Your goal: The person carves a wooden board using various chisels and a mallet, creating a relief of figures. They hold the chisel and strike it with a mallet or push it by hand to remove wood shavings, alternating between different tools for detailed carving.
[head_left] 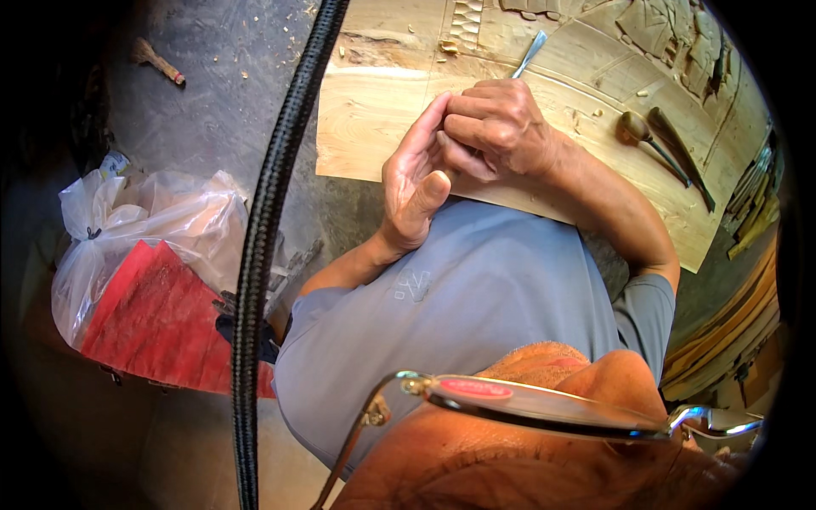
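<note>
My right hand (501, 127) is curled closed over the pale wooden board (374, 127). From its far side sticks out the steel blade of a chisel (532, 53), in line with the fist and pointing away from me. The chisel's handle is hidden by my hands. My left hand (412, 183) is beside it on the left, palm turned toward the fist, with fingers stretched out together and thumb apart. Its fingertips meet the right hand's fingers.
Carved relief (663, 34) covers the board's far right. A tool with a rounded wooden handle (633, 127) and a dark tool (680, 157) lie at right. A black braided cable (276, 195) crosses at left, near a clear plastic bag (170, 204) and red seat (161, 314). A wooden piece (157, 61) lies on the floor.
</note>
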Demonstrator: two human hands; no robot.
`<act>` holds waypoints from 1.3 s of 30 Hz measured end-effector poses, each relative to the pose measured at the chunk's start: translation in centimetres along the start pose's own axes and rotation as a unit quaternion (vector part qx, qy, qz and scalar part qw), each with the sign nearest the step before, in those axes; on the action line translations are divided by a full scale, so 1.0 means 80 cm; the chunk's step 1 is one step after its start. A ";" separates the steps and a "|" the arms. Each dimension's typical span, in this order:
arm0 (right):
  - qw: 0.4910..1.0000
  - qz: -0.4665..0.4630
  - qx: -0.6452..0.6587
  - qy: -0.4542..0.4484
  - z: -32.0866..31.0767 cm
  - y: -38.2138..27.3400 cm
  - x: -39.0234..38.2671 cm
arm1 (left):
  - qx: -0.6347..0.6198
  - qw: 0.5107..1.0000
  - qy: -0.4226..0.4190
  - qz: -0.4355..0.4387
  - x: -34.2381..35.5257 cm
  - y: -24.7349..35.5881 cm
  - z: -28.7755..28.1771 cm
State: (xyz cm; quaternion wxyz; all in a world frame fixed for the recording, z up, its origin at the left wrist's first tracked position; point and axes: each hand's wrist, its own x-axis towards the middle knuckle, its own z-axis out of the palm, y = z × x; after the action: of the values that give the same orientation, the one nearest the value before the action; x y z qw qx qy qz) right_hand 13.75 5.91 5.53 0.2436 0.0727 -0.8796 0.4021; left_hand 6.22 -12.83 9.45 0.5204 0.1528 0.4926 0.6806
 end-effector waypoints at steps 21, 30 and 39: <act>1.000 0.000 -0.005 -0.003 0.003 0.012 -0.008 | 0.050 0.998 0.008 0.032 0.009 -0.016 -0.004; 1.000 0.013 -0.007 -0.009 0.007 0.014 -0.006 | 0.209 0.975 0.061 0.052 0.002 -0.019 -0.020; 1.000 0.011 -0.020 -0.002 0.007 0.025 -0.014 | 0.229 0.970 0.040 0.066 0.013 -0.021 -0.015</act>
State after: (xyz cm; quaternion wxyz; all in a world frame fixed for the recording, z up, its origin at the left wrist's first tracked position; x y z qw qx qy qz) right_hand 13.89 6.75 3.35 0.2387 0.0587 -0.8885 0.3875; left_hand 5.84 -12.63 7.18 0.4050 0.2728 0.6446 0.5883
